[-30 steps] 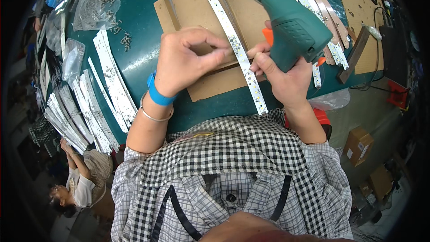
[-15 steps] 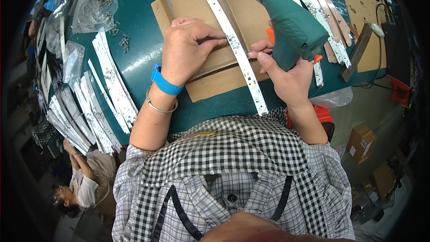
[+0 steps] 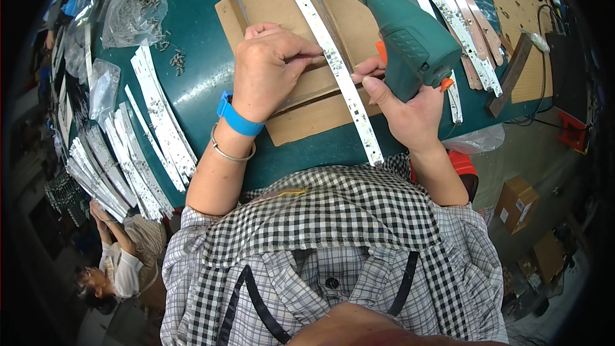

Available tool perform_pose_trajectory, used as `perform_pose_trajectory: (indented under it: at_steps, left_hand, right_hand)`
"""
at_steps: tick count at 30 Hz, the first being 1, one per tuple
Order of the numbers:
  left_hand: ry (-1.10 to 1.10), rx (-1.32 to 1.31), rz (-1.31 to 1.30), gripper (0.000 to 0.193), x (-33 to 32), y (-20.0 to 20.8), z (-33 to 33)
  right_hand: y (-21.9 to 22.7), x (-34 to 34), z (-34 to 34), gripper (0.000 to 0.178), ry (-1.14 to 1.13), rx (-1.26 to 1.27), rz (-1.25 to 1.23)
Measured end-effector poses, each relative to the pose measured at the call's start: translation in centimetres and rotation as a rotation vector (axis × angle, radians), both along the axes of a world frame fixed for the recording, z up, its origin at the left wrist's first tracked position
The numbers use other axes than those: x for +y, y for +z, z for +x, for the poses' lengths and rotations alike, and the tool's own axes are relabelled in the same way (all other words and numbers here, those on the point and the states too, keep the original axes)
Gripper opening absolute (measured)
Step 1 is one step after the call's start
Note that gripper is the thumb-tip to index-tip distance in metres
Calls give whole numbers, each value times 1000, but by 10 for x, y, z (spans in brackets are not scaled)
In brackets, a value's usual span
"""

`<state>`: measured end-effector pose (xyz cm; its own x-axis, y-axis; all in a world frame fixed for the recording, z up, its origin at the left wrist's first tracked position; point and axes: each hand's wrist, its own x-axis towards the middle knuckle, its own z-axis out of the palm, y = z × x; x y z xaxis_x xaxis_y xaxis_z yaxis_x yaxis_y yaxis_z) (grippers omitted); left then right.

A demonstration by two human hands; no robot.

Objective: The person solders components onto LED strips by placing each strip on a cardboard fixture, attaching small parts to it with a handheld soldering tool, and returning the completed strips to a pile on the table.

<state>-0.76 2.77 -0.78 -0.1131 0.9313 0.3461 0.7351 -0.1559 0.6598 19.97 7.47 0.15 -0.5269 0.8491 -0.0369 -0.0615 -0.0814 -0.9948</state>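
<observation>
A long white LED strip board [image 3: 357, 112] with small chips slants over the cardboard tray [image 3: 307, 127], its lower end close to my apron. My left hand [image 3: 264, 75] pinches the board's left edge between thumb and fingers, near the middle. Wrapped in my right hand [image 3: 415, 115] is a green soldering gun [image 3: 418, 35] with orange parts. Its metal tip points up and to the left, above the tray's far side. The right thumb and forefinger reach out from the handle toward the board's right edge; one fingertip seems to touch it.
Bundles of white strip boards [image 3: 157, 109] lie at the left, by a clear plastic bag [image 3: 136, 13] of small metal parts and loose ones [image 3: 177, 61]. More LED strips [image 3: 458, 25] and a dark bar [image 3: 510, 77] lie at the right. Another person [image 3: 125, 259] sits far left.
My right hand and the soldering gun have shifted slightly left, bringing the fingertips to the board's right edge. My left hand and the board have hardly moved.
</observation>
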Motion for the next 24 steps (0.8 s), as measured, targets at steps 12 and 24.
perform_pose_trajectory:
  at_steps: [12, 24]
  left_hand:
    - [-14, 63, 58, 14, -1, -1, 1]
    - [-32, 132, 80, 14, 1, -2, 7]
  right_hand:
    - [0, -2, -1, 14, -17, 5, 8]
    - [-7, 2, 5, 35, 41, -58, 104]
